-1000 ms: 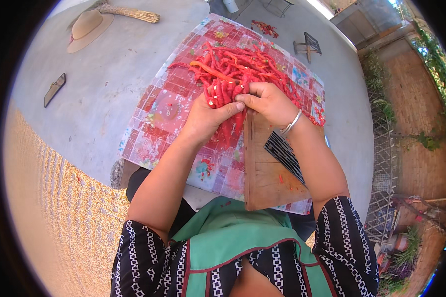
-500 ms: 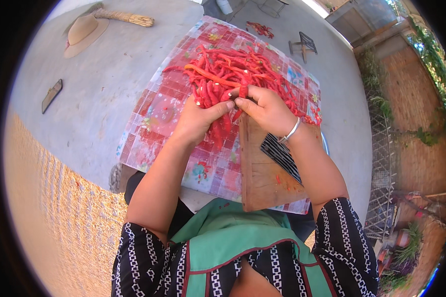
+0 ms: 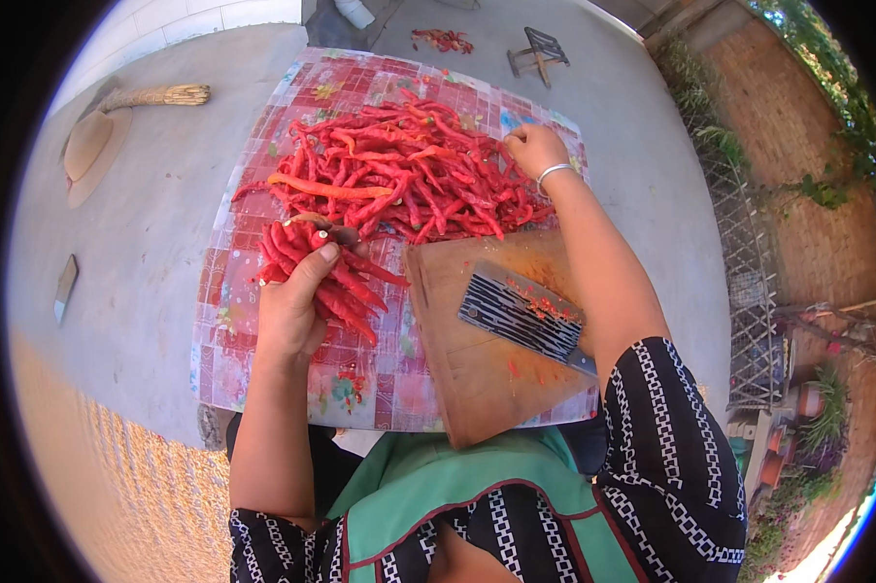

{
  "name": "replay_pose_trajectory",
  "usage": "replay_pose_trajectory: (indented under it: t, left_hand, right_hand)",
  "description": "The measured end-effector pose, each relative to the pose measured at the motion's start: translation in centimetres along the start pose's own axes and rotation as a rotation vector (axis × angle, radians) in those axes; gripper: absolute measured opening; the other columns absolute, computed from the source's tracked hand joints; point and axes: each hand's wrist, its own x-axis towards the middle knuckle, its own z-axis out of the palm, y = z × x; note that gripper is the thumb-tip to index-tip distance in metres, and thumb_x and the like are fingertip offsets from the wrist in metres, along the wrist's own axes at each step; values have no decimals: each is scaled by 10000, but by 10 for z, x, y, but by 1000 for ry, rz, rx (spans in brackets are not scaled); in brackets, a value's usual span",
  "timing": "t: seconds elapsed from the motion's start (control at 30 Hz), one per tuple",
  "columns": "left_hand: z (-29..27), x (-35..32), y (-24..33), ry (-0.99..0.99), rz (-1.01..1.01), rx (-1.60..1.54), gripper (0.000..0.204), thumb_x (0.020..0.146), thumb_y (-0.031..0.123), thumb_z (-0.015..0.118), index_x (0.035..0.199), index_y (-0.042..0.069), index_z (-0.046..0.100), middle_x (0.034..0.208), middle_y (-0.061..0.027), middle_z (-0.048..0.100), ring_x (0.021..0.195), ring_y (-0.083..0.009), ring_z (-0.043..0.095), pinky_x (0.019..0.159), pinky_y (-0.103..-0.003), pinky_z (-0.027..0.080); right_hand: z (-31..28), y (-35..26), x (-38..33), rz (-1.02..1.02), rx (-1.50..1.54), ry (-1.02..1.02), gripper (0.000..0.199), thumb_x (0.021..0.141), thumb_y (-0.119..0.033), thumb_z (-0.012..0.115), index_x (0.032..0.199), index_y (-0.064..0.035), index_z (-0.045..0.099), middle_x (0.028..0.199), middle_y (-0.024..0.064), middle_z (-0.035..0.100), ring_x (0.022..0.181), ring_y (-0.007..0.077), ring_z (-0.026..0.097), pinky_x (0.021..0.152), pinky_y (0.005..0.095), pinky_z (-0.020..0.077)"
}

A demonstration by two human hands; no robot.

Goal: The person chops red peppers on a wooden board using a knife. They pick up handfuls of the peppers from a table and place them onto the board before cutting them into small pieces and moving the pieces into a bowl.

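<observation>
My left hand is closed around a bunch of red chillies beside the wooden board. My right hand curls loosely into the chilli pile. The cleaver lies idle; most chillies look uncut.

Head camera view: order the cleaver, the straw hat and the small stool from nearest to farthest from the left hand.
From the left hand, which holds a bunch of red chillies:
1. Cleaver, to its right on the wooden board.
2. Straw hat, far left on the floor.
3. Small stool, far end, beyond the mat.
</observation>
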Motion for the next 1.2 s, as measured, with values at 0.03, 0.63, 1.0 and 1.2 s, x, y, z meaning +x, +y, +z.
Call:
replay_pose_trajectory:
  t: [0.03,0.63,1.0,1.2]
  left_hand:
    - [-1,3,-1,2,0,-5,335,841,35,607,1157,41,496,998,-130,610,928,-258,621,823,-395,515]
    - [-12,6,-4,88,-8,79,274,849,77,644,1092,6,540,1021,-125,627,928,-214,621,790,-363,527]
    - [-2,0,0,65,-20,15,303,828,18,640,1122,6,569,1065,-97,635,989,-198,617,861,-332,500]
    - [2,-8,0,16,24,-110,273,848,22,639,1116,13,584,1066,-91,639,979,-185,620,846,-325,512]
  right_hand:
    - [10,23,14,61,-111,-2,306,806,-320,623,998,-95,701,983,155,679,913,326,645,832,403,494]
    - [10,-42,-57,-244,62,-163,325,780,-284,688,990,-40,642,913,185,672,870,318,644,772,387,502]
    - [-52,-132,-108,-303,525,-308,221,805,-146,706,968,-6,653,906,89,689,804,136,627,748,283,489]
    - [-7,-187,-149,-361,737,-447,312,811,-46,685,1097,6,572,981,39,642,901,100,600,794,265,491]
